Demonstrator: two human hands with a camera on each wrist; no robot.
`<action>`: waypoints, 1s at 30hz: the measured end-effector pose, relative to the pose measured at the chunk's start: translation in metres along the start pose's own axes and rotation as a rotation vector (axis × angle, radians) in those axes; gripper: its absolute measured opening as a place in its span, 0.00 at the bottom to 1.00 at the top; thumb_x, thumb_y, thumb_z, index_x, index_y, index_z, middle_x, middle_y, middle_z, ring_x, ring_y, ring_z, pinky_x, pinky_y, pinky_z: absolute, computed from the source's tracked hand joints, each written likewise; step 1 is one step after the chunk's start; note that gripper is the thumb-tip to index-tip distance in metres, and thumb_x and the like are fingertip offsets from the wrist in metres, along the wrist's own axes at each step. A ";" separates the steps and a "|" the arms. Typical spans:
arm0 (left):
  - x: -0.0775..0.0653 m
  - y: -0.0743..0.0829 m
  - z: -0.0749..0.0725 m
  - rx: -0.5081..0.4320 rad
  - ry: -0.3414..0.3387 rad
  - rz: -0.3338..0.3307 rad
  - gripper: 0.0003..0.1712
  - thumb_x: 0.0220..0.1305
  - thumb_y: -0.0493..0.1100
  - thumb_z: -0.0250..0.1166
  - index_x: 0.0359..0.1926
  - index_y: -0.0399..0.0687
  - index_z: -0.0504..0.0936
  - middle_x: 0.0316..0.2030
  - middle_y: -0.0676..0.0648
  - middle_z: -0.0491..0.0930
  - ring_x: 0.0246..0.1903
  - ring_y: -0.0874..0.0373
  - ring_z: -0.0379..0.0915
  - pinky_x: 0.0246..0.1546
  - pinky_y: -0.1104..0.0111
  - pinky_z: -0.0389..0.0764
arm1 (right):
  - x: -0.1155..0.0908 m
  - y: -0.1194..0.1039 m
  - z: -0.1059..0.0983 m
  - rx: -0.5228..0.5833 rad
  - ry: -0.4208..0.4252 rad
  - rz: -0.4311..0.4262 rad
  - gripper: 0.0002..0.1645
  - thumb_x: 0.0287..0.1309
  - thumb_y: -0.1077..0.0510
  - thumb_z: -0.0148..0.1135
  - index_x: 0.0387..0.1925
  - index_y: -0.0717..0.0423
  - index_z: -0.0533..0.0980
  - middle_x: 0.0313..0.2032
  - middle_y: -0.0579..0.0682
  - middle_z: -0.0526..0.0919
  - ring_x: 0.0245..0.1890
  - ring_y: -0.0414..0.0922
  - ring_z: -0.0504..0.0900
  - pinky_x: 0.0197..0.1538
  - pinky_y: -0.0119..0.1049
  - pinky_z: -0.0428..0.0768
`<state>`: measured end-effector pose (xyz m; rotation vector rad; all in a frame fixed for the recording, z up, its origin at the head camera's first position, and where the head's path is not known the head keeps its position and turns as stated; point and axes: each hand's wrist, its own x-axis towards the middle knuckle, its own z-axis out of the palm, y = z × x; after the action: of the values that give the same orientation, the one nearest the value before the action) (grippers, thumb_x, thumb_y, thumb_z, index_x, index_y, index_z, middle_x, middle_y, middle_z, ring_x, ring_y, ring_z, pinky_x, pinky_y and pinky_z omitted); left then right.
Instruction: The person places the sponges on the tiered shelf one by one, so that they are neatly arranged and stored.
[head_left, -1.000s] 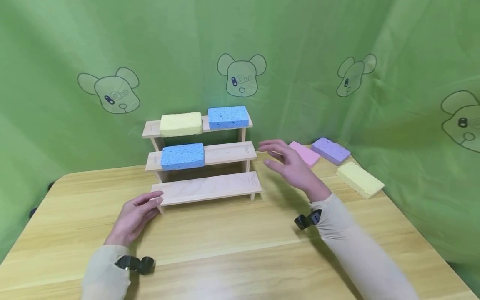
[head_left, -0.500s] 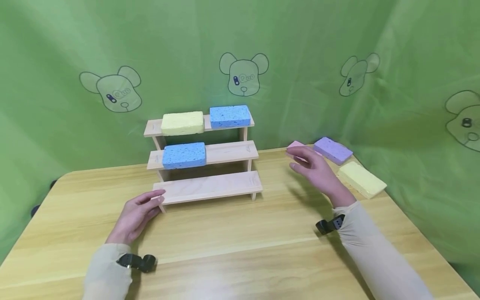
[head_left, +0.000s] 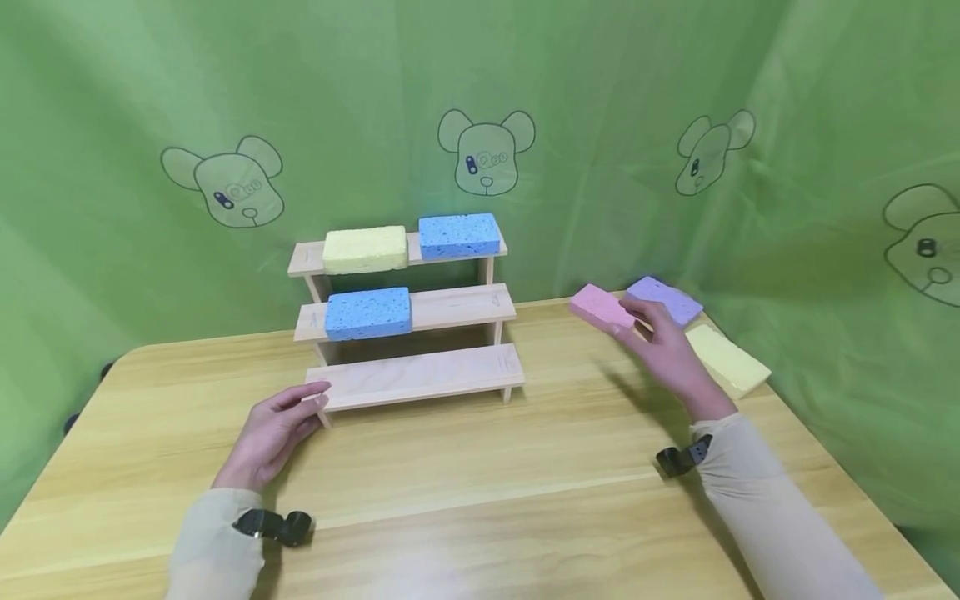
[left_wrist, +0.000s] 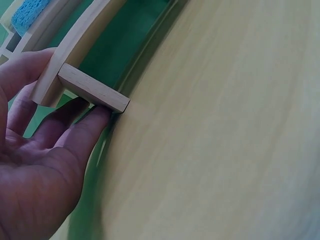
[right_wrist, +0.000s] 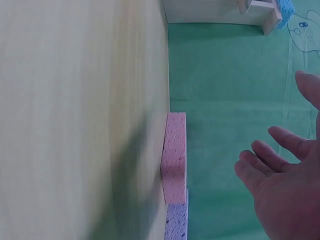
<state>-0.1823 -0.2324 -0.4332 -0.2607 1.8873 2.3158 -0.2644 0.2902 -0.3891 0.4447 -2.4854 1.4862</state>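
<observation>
At the left end of a three-step wooden shelf (head_left: 427, 377), my left hand (head_left: 262, 437) grips the lowest step; the left wrist view shows fingers around the board end and its leg (left_wrist: 95, 89). My right hand (head_left: 667, 354) hovers with relaxed fingers above the table by the pink sponge (head_left: 595, 305). In the right wrist view a gap separates the right hand (right_wrist: 287, 180) from the pink sponge (right_wrist: 174, 155). A purple sponge (head_left: 671, 300) and a yellow sponge (head_left: 729, 360) lie nearby, the yellow one partly hidden by the hand.
On the top step sit a yellow sponge (head_left: 365, 250) and a blue sponge (head_left: 459, 236). Another blue sponge (head_left: 367, 314) rests on the middle step's left half. A green curtain (head_left: 585, 150) with printed bear heads hangs behind and beside the wooden table (head_left: 450, 517).
My right hand has moved right, away from the shelf, past the pink sponge, which shows more fully now. The left hand keeps its place on the shelf.
</observation>
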 end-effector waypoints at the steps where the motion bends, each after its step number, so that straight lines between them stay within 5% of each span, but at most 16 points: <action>1: 0.000 0.000 0.000 0.001 0.000 -0.002 0.10 0.64 0.36 0.67 0.41 0.55 0.89 0.55 0.52 0.72 0.47 0.63 0.77 0.53 0.69 0.79 | 0.000 0.001 -0.001 -0.001 0.003 0.003 0.32 0.66 0.66 0.60 0.65 0.77 0.61 0.63 0.70 0.61 0.66 0.67 0.59 0.69 0.59 0.58; 7: -0.001 0.000 -0.001 -0.003 0.003 -0.007 0.09 0.63 0.36 0.68 0.42 0.54 0.88 0.54 0.52 0.73 0.48 0.63 0.77 0.55 0.68 0.78 | -0.002 0.001 -0.005 -0.017 -0.010 0.032 0.34 0.61 0.72 0.60 0.65 0.79 0.58 0.63 0.72 0.59 0.67 0.68 0.57 0.69 0.61 0.57; 30: -0.001 -0.001 0.001 -0.029 -0.008 0.000 0.10 0.63 0.35 0.68 0.42 0.53 0.88 0.52 0.54 0.75 0.48 0.62 0.77 0.55 0.67 0.77 | 0.014 0.030 -0.013 -0.132 -0.013 0.159 0.44 0.60 0.64 0.66 0.68 0.78 0.53 0.67 0.77 0.54 0.68 0.70 0.53 0.70 0.61 0.55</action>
<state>-0.1811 -0.2316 -0.4338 -0.2540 1.8521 2.3421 -0.2881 0.3127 -0.4027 0.2396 -2.6636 1.3650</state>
